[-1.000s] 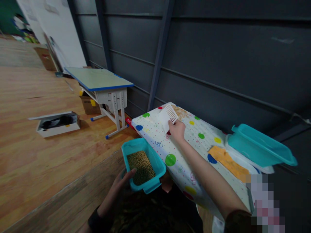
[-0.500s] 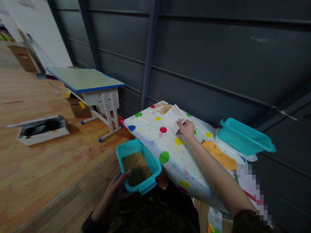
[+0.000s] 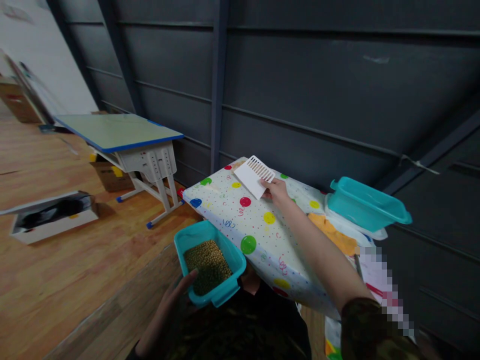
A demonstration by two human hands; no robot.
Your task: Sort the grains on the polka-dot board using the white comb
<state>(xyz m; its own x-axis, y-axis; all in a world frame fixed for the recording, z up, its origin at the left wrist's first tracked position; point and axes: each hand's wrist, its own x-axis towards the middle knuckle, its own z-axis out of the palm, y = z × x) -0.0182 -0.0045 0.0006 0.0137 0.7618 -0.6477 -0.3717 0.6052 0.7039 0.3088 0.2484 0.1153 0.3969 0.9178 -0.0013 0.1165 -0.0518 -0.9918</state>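
Note:
My left hand [image 3: 170, 302] grips the near left side of a turquoise plastic tub [image 3: 234, 250], thumb over the rim and fingers mostly out of sight. Inside lie yellowish beans and small green beans [image 3: 208, 265]. The tub hangs at the front left edge of a table [image 3: 225, 205] under a balloon-print cloth. Closed on one edge of a flat white slotted scoop [image 3: 252, 181], my right hand [image 3: 275, 191] is over the table's far part. A patch of pale grains [image 3: 237, 165] shows on the cloth behind the scoop, partly hidden by it.
At the table's right end sit another turquoise tub [image 3: 369, 207] on a white lid and an orange cloth [image 3: 333, 234]. A dark panelled wall [image 3: 300, 90] runs behind. To the left are a school desk [image 3: 120, 131] and an open white box [image 3: 56, 217] on the floor.
The scoop in my right hand has swung flatter and now covers most of the grain patch. The left hand keeps its hold on the tub. The view has shifted slightly right.

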